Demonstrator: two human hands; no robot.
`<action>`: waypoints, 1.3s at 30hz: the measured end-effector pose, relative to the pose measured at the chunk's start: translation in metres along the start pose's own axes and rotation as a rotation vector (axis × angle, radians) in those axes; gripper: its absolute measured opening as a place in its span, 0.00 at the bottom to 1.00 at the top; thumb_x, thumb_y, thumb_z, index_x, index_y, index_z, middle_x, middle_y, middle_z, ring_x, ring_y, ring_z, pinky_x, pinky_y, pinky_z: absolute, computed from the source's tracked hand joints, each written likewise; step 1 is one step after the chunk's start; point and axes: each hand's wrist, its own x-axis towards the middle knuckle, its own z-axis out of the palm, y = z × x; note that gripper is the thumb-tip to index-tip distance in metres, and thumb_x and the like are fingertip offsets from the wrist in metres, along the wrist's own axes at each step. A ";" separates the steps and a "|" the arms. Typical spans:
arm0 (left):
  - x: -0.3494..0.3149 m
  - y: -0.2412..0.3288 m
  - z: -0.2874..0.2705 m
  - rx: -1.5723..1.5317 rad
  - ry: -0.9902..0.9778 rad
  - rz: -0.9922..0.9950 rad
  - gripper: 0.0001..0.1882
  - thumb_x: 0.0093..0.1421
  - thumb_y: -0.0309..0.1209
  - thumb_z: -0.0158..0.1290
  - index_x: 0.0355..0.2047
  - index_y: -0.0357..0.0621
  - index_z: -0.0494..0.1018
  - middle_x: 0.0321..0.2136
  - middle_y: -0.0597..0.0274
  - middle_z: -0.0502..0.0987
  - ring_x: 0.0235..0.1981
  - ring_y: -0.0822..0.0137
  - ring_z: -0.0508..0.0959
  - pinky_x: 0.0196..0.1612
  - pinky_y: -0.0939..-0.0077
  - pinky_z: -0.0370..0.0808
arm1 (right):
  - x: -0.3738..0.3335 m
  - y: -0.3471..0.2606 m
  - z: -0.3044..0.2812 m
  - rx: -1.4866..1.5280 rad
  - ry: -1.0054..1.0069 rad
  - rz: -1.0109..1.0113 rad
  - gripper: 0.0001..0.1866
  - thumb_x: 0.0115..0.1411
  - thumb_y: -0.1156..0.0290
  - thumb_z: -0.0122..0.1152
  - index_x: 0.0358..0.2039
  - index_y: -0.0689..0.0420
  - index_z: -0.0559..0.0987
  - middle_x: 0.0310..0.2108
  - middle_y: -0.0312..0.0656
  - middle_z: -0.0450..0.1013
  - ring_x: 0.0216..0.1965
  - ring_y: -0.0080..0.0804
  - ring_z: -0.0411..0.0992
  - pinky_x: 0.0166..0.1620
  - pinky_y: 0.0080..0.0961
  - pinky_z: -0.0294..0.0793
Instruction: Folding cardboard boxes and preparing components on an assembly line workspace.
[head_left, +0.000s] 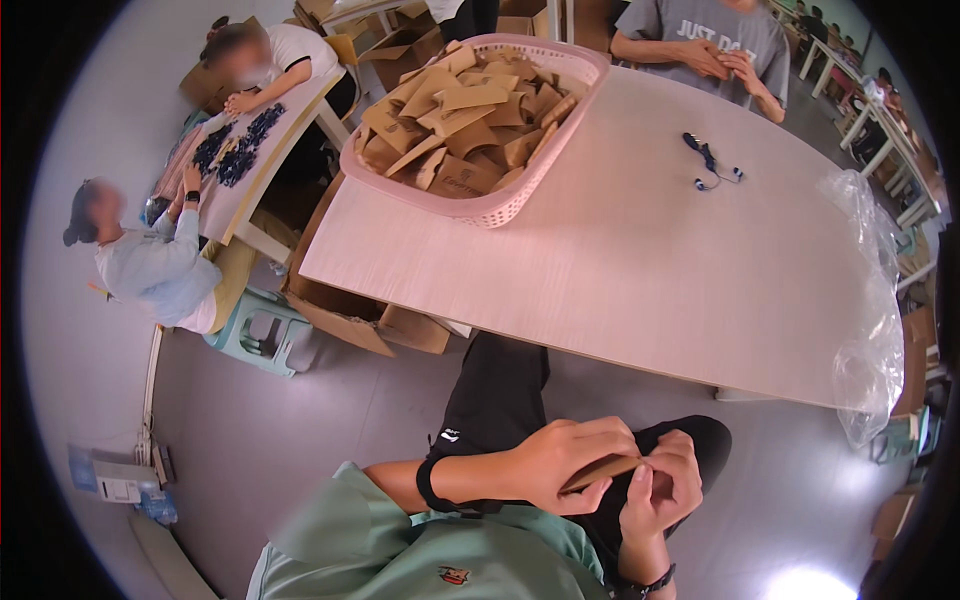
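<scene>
Above my lap I hold a small brown cardboard pillow box (603,472), seen nearly edge-on. My left hand (577,458) is closed round its left part, with the fingers curled over the top. My right hand (665,485) pinches its right end between thumb and fingers. The fingers partly cover the box, so I cannot tell whether its end flap is folded in. On the table (650,270) beyond my knees stands a pink plastic basket (480,208), heaped with similar brown pillow boxes (470,120). Dark blue wired earphones (705,158) lie bundled on the far right part of the table.
Clear plastic sheeting (868,310) hangs over the table's right edge. A person in a grey shirt (690,40) sits across. At left, two people work at another table with dark bundles (238,150). A cardboard carton (345,315) and a green stool (258,330) stand on the floor.
</scene>
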 end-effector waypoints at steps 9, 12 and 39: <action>0.031 0.013 0.009 0.272 -0.032 0.053 0.21 0.45 0.24 0.58 0.43 0.39 0.72 0.36 0.57 0.75 0.23 0.55 0.75 0.24 0.69 0.75 | 0.009 0.003 -0.014 0.184 0.105 0.146 0.04 0.53 0.81 0.63 0.27 0.67 0.76 0.25 0.43 0.71 0.29 0.33 0.66 0.35 0.26 0.65; 0.043 0.014 0.016 0.277 -0.060 0.027 0.22 0.44 0.24 0.57 0.44 0.39 0.73 0.36 0.56 0.76 0.24 0.56 0.76 0.24 0.70 0.75 | 0.010 0.009 -0.023 0.234 0.132 0.173 0.05 0.54 0.80 0.63 0.27 0.66 0.75 0.26 0.43 0.71 0.30 0.33 0.66 0.35 0.26 0.65; 0.352 -0.154 -0.087 0.990 0.224 -0.126 0.24 0.63 0.41 0.54 0.56 0.45 0.69 0.55 0.52 0.71 0.51 0.52 0.76 0.52 0.59 0.74 | 0.080 0.079 -0.082 -0.649 -0.010 -0.052 0.09 0.48 0.75 0.69 0.32 0.54 0.82 0.35 0.38 0.75 0.41 0.42 0.70 0.48 0.38 0.67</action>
